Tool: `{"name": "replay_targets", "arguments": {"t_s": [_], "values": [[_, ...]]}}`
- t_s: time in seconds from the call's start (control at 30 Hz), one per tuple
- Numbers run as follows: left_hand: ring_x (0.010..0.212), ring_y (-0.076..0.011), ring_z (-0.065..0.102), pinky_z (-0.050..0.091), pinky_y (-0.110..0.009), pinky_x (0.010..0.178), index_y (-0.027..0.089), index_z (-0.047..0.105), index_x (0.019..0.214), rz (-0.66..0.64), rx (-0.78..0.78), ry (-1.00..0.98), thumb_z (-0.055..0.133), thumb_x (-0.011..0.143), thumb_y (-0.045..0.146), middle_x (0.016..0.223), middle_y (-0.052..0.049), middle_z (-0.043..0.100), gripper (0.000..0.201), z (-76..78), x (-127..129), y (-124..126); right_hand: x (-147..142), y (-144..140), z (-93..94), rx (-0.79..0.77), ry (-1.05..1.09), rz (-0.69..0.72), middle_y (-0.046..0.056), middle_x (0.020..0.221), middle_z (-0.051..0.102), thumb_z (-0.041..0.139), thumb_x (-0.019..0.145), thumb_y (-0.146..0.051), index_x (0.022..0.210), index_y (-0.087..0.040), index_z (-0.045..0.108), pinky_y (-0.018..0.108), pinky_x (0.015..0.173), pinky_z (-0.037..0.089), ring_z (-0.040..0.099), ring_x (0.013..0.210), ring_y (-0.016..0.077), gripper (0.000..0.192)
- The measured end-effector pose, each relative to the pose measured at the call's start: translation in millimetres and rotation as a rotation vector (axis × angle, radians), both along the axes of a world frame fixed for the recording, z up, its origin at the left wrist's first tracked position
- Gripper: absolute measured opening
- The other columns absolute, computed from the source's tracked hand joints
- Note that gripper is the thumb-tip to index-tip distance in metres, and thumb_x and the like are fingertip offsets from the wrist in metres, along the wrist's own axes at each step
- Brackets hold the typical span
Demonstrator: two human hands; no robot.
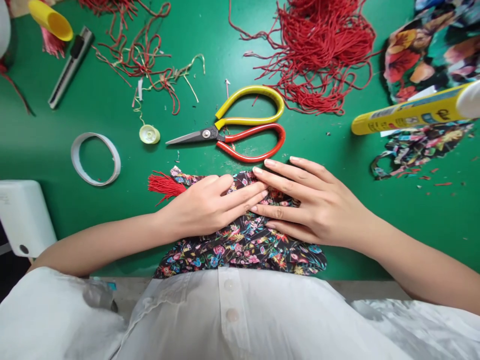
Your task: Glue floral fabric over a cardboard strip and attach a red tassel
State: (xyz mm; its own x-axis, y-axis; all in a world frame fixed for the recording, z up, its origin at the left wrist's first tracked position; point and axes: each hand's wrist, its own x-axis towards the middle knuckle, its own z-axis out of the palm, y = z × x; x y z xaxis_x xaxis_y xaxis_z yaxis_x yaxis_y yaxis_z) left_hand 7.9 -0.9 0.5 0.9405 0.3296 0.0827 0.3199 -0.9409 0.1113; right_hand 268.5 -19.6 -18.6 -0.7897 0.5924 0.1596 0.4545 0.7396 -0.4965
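Observation:
A black floral cloth piece (240, 250), gathered in folds, lies at the table's front edge against the white shirt. My left hand (210, 205) lies flat over its upper left part, fingers stretched to the right. Over the upper right part rests my right hand (307, 202), its fingers spread and pointing left. The fingertips of both hands meet near the cloth's middle. A red tassel (167, 187) sticks out at the cloth's left end, beside my left wrist. Just beyond the hands lie scissors (212, 134) with one yellow and one red handle.
Red cords (322, 50) are heaped at the back. A yellow glue tube (408, 111) and floral fabric (408, 60) lie right. On the left are a tape ring (75, 160), a utility knife (71, 67), a thread spool (149, 134) and tangled cords (146, 60).

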Motion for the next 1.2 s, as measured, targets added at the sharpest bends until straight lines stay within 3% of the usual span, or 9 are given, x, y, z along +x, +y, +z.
{"name": "replay_targets", "arguments": {"t_s": [0.13, 0.3, 0.47, 0.57, 0.77, 0.97, 1.2], "values": [[0.079, -0.0155, 0.052, 0.039, -0.032, 0.063, 0.017, 0.046, 0.144, -0.004, -0.015, 0.081, 0.050, 0.096, 0.017, 0.147, -0.009, 0.053, 0.048, 1.6, 2.2, -0.9, 1.4, -0.1, -1.7, 0.056, 0.088, -0.008, 0.005, 0.155, 0.042, 0.063, 0.091, -0.039, 0.112, -0.029, 0.070, 0.052, 0.114, 0.037, 0.041, 0.142, 0.0289, 0.024], [0.083, -0.0181, 0.052, 0.040, -0.033, 0.064, 0.018, 0.044, 0.146, 0.042, -0.042, 0.115, 0.047, 0.099, 0.030, 0.141, -0.008, 0.058, 0.049, 4.9, 7.0, -3.2, 1.4, 0.3, -1.9, 0.098, 0.127, -0.013, 0.007, 0.148, 0.051, 0.066, 0.090, -0.037, 0.107, -0.027, 0.070, 0.050, 0.109, 0.041, 0.049, 0.135, 0.0273, 0.020], [0.079, -0.0172, 0.050, 0.038, -0.032, 0.060, 0.024, 0.050, 0.142, 0.051, -0.033, 0.078, 0.048, 0.098, 0.033, 0.150, -0.004, 0.051, 0.045, 5.5, 8.0, -2.4, 3.5, 0.3, 3.6, 0.208, 0.207, -0.100, 0.004, 0.113, 0.074, 0.066, 0.089, -0.029, 0.096, -0.025, 0.071, 0.041, 0.093, 0.051, 0.066, 0.107, 0.0214, 0.009], [0.077, -0.0168, 0.050, 0.038, -0.032, 0.060, 0.025, 0.051, 0.139, 0.082, -0.029, 0.057, 0.049, 0.097, 0.033, 0.152, -0.008, 0.047, 0.043, 3.9, 8.4, -2.0, 4.4, 0.4, 6.0, 0.206, 0.173, -0.113, 0.003, 0.097, 0.078, 0.066, 0.089, -0.027, 0.095, -0.023, 0.071, 0.039, 0.085, 0.052, 0.068, 0.095, 0.0207, 0.009], [0.076, -0.0165, 0.052, 0.038, -0.031, 0.061, 0.024, 0.060, 0.126, 0.101, -0.031, -0.001, 0.049, 0.097, 0.037, 0.149, -0.013, 0.050, 0.034, 0.5, 7.8, -3.2, 2.3, 0.7, -0.6, 0.307, 0.187, -0.063, 0.004, 0.107, 0.077, 0.055, 0.096, -0.027, 0.104, -0.019, 0.070, 0.040, 0.083, 0.050, 0.067, 0.103, 0.0236, 0.019], [0.076, -0.0170, 0.053, 0.038, -0.031, 0.061, 0.025, 0.054, 0.135, 0.101, -0.029, 0.008, 0.049, 0.097, 0.038, 0.150, -0.014, 0.049, 0.041, 0.4, 6.7, -3.7, 3.1, -0.2, 0.1, 0.262, 0.092, -0.121, 0.002, 0.099, 0.078, 0.053, 0.099, -0.026, 0.109, -0.021, 0.067, 0.040, 0.082, 0.044, 0.068, 0.104, 0.0233, 0.018], [0.076, -0.0164, 0.052, 0.037, -0.031, 0.061, 0.027, 0.049, 0.140, 0.087, -0.039, 0.042, 0.050, 0.096, 0.040, 0.152, -0.015, 0.046, 0.046, 1.8, 5.6, -2.9, 10.5, -2.7, -6.7, 0.287, 0.169, -0.069, 0.001, 0.104, 0.078, 0.056, 0.097, -0.028, 0.108, -0.022, 0.069, 0.036, 0.082, 0.046, 0.068, 0.112, 0.0209, 0.018]]}}
